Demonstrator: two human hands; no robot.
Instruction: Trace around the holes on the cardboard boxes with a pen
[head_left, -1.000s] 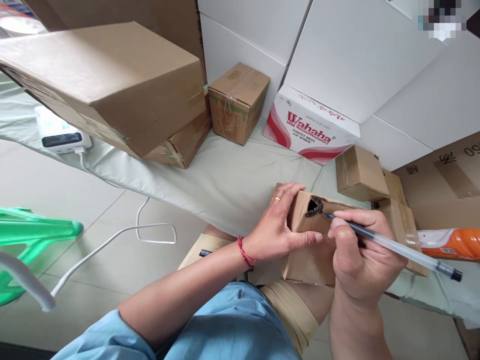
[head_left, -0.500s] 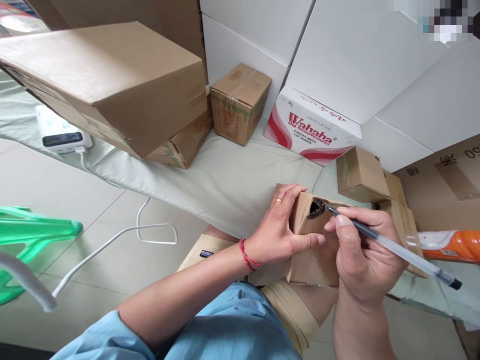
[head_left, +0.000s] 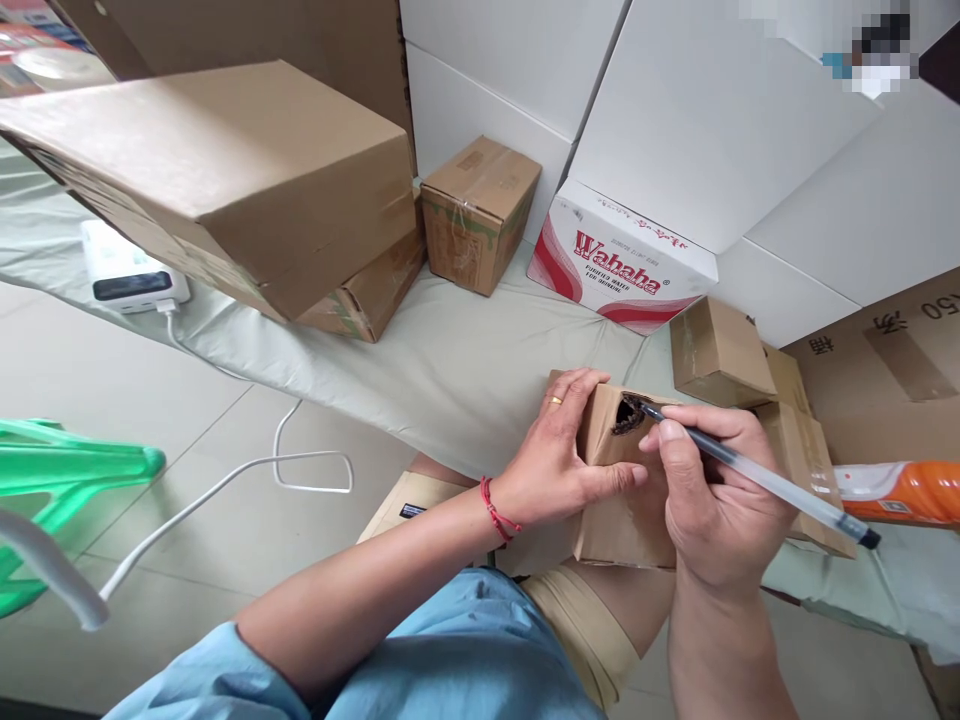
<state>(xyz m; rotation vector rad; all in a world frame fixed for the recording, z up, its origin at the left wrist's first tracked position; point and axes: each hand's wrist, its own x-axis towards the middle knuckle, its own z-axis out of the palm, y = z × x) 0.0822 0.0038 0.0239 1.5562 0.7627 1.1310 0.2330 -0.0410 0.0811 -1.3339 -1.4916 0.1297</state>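
A small brown cardboard box (head_left: 621, 520) stands at my knees against the edge of the cloth-covered surface. Near its upper corner is a ragged hole (head_left: 628, 413) with dark, scribbled-looking edges. My left hand (head_left: 566, 460) steadies the box, fingers over its far left side and thumb along the near face. Between the thumb and fingers of my right hand (head_left: 712, 490) is a pen (head_left: 784, 492) with a clear barrel and black end cap. Its tip meets the cardboard at the hole's right edge.
On the pale green cloth (head_left: 465, 370) stand a large carton (head_left: 300, 190), a taped box (head_left: 480, 225), a Wahaha water carton (head_left: 622, 260) and smaller boxes (head_left: 724, 350). An orange-and-white bottle (head_left: 900, 490) lies right. A charger (head_left: 131, 275), white metal frame (head_left: 225, 470) and green plastic stool (head_left: 75, 470) are left.
My right hand and the pen have shifted slightly left, the tip staying at the hole's edge. My left hand keeps its place on the box. The view has tilted a little.
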